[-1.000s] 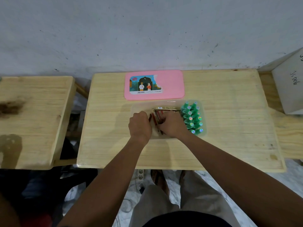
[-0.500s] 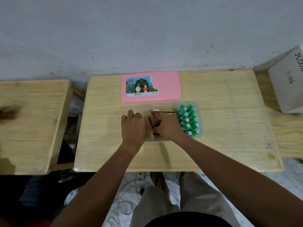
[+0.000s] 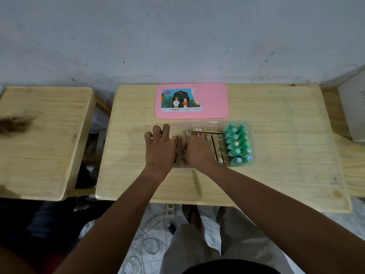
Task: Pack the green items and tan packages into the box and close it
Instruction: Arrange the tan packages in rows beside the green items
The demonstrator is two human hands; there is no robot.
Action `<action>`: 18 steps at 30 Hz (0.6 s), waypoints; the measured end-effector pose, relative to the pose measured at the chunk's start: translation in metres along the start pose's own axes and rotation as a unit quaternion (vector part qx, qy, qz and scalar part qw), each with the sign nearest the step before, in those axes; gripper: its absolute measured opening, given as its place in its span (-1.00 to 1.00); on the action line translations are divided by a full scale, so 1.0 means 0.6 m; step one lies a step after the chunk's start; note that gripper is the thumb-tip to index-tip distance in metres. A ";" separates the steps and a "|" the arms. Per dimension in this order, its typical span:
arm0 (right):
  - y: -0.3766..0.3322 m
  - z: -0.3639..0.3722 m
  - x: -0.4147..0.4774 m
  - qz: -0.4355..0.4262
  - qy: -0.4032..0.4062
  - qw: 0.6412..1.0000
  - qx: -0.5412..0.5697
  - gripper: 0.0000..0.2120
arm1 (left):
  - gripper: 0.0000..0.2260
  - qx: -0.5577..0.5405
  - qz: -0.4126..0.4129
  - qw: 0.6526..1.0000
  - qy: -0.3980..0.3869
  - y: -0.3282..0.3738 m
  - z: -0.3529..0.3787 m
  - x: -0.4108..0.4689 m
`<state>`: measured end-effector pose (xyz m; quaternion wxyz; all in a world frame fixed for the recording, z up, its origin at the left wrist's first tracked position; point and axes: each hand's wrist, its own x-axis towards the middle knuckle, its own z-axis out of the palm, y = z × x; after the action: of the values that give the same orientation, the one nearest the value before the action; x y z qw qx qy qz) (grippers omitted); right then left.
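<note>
A clear plastic box (image 3: 253, 133) sits mid-table. Its right end is filled with several green bottles (image 3: 238, 144) lying in two rows. Left of them, tan packages (image 3: 216, 147) lie side by side, with one more across their far ends. My right hand (image 3: 195, 151) rests over the left packages with curled fingers, pressing or gripping them; the contact is hidden. My left hand (image 3: 159, 147) lies at the box's left end with fingers spread and straight. The pink lid (image 3: 209, 99) with a picture label lies flat behind the box.
The wooden table (image 3: 276, 165) has bare surface right and in front of the box. A second wooden table (image 3: 43, 139) stands left across a gap. A grey-white carton (image 3: 353, 107) sits at the far right edge. The wall is close behind.
My left hand has gone from a closed fist to spread, straight fingers at the box's left end. My right hand stays over the tan packages. The camera has shifted slightly.
</note>
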<state>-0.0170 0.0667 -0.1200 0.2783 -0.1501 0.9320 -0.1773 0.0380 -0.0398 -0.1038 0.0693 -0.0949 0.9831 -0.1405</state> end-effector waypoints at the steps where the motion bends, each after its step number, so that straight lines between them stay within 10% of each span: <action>1: -0.003 0.002 0.001 -0.004 -0.010 1.000 0.006 -0.81 | -0.89 -0.005 -0.001 1.000 0.003 0.000 -0.003 0.000; 10: -0.001 0.009 0.004 -0.007 -0.042 0.996 0.077 -0.70 | -0.82 -0.041 0.010 0.999 -0.028 -0.008 -0.021 -0.002; 18: 0.047 -0.018 -0.010 -0.017 0.109 0.993 -0.050 -0.90 | -0.87 -0.041 0.010 0.998 -0.054 0.002 -0.015 0.008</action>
<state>-0.0237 0.0966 -0.1203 0.1641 -0.1598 0.9617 -0.1508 0.0317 -0.0371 -0.0962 0.1199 -0.0951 0.9837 -0.0939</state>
